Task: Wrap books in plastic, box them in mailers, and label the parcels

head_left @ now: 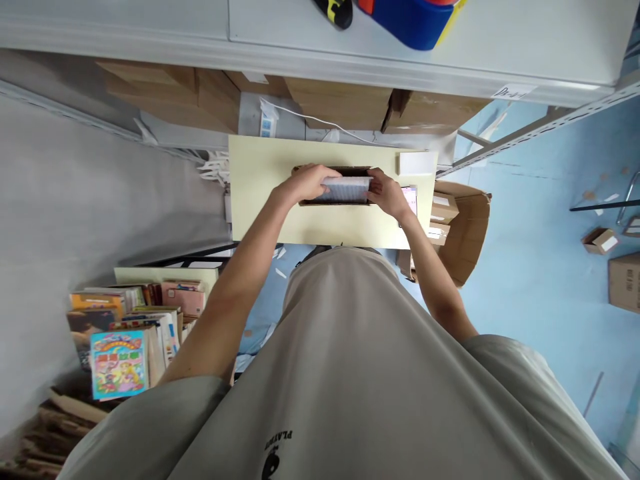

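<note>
On the pale yellow table [260,200] lies an open cardboard box [355,171], long and narrow. A row of thin whitish pieces, like a stack of cards or sleeves [346,189], sits in it. My left hand [313,183] is closed on the left end of this stack, its thumb and fingers at the stack's edges. At the other end my right hand [384,191] grips the stack, fingers bent over the box's right side. The box's bottom is hidden. To the right of my right hand lies a phone [410,198] with a lit screen.
A white box [416,163] stands at the table's back right corner. A large carton [467,230] holding smaller boxes is right of the table. Brown cartons [340,100] line the shelf behind, under a grey upper shelf [150,23]. Books [123,363] are stacked at left.
</note>
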Demonstrator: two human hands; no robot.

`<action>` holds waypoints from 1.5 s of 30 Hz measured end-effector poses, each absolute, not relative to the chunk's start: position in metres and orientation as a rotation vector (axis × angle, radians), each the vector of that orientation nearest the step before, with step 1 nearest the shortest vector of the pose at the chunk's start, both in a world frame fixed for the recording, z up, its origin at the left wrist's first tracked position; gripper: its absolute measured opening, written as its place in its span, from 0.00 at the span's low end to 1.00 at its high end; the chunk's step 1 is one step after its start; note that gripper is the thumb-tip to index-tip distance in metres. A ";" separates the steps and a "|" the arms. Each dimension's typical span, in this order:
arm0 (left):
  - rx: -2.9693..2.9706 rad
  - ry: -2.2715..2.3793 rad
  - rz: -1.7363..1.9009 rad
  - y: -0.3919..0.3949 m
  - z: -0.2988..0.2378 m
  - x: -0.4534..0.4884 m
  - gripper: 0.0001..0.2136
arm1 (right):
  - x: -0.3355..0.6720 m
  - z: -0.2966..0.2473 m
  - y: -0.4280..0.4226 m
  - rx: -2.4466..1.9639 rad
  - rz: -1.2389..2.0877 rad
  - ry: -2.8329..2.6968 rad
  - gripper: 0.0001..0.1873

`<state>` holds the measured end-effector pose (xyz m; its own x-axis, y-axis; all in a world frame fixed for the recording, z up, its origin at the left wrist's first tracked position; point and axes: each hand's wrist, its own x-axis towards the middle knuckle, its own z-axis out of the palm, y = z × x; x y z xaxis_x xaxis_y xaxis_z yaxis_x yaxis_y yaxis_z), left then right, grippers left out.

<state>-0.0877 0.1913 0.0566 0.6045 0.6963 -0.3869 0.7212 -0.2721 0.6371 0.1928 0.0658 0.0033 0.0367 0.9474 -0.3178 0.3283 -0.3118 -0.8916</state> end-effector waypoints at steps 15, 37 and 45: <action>2.062 1.157 -0.082 0.153 -0.005 -0.083 0.32 | 0.179 0.034 0.052 -1.863 0.879 -1.418 0.19; 1.850 1.234 0.488 0.095 0.005 -0.146 0.29 | 0.181 0.017 0.041 -1.835 1.102 -1.762 0.48; 1.811 1.441 0.612 0.099 0.000 -0.135 0.34 | 0.179 0.016 0.052 -1.859 1.024 -1.929 0.43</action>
